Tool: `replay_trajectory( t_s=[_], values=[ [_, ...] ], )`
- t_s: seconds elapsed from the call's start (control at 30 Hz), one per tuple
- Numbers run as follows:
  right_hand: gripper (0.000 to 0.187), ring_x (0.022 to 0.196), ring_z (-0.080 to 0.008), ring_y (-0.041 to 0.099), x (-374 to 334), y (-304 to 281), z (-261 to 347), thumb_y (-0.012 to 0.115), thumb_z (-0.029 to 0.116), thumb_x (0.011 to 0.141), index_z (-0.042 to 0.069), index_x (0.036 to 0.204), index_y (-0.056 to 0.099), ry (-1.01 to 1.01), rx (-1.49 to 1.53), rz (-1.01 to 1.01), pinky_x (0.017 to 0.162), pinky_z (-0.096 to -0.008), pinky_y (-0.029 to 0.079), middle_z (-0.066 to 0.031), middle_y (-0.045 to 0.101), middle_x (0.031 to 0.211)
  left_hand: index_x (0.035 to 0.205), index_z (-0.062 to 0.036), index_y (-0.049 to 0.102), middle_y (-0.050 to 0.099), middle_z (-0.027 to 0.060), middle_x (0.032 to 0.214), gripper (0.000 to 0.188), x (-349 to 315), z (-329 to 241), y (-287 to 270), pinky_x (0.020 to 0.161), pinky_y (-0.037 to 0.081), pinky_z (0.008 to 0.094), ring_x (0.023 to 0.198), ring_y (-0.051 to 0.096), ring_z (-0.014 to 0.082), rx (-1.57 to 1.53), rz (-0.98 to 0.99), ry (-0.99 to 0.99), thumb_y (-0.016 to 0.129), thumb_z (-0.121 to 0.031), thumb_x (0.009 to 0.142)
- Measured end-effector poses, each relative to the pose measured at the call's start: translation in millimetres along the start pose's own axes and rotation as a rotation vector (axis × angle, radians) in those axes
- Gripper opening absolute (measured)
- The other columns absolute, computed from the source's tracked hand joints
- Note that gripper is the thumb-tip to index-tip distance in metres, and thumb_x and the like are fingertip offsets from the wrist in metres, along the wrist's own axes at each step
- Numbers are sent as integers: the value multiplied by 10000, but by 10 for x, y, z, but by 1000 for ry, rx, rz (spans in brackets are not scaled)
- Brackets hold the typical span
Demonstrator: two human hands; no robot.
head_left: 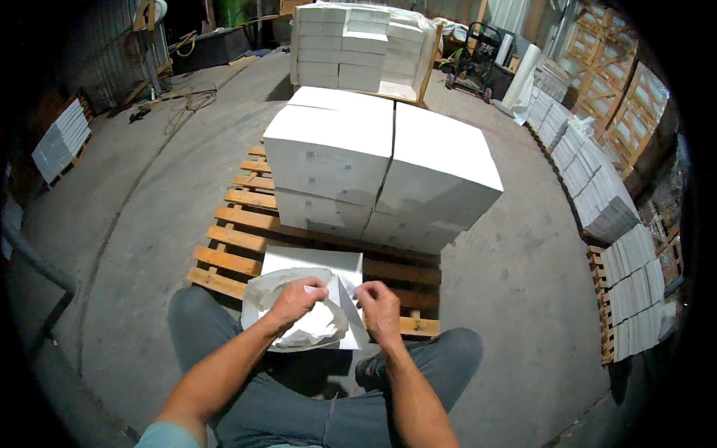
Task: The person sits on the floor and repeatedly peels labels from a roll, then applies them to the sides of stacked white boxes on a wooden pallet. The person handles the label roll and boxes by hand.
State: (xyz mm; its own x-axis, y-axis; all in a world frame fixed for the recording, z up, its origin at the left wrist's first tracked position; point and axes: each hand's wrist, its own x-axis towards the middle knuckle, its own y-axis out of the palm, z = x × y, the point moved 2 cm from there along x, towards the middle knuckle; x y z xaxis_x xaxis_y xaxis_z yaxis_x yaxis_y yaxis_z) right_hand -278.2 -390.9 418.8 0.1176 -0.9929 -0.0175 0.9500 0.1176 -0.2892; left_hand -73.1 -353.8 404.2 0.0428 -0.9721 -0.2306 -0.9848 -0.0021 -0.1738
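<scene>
A crumpled white plastic bag (258,295) with loose white pieces (317,326) inside lies between my knees. It rests against a white box or panel (317,259) on the front of the wooden pallet. My left hand (300,300) is over the bag's mouth, fingers closed, with a bit of white showing at the fingertips. Just to the right, my right hand (381,310) has its fingers pinched together by the upright white edge beside the bag. A small pale scrap seems to be at those fingertips, too small to name.
Large white boxes (441,157) stand stacked on the slatted pallet (239,237) ahead. Behind them is another stack of white blocks (317,48). White slabs (597,183) line the right side, near wooden crates (597,45). A hand truck (478,56) stands at the back; cables (190,101) lie at the left.
</scene>
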Motion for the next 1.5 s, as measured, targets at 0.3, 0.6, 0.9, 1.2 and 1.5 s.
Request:
replay_trajectory(
  t_s=[0.3,0.6,0.9,1.2,1.5],
  values=[
    [173,680,-108,566,194,-795,15,617,159,929,-13,945,631,-15,334,-563,633,-265,461,-22,609,758,965,-61,710,701,176,967,251,190,498,-342,772,509,482,889,654,392,688,-305,-157,575,-228,836],
    [138,763,-297,649,40,-718,253,622,138,902,4,936,632,-279,-224,-615,701,-386,507,-143,670,855,1095,-74,703,691,198,1023,361,57,97,-60,844,505,454,956,659,372,587,-288,94,585,-342,884],
    [86,736,-310,650,-53,-543,411,667,68,844,21,891,612,-512,-434,-553,654,-386,517,-137,648,814,952,10,686,641,79,765,484,132,-595,688,622,447,295,672,562,143,-42,-9,-160,641,-467,882],
    [92,742,-325,652,21,-729,307,649,106,872,25,892,610,-404,-351,-606,659,-402,514,-137,659,834,914,-51,667,584,21,682,226,282,-430,852,454,326,230,511,450,87,-125,301,-263,631,-272,880],
    [83,753,-328,652,46,-736,285,652,101,868,32,893,613,-435,-413,-617,677,-398,518,-138,659,831,922,-76,580,561,18,656,353,263,-662,941,424,353,256,485,480,105,-452,114,-380,541,-424,966]
  ],
)
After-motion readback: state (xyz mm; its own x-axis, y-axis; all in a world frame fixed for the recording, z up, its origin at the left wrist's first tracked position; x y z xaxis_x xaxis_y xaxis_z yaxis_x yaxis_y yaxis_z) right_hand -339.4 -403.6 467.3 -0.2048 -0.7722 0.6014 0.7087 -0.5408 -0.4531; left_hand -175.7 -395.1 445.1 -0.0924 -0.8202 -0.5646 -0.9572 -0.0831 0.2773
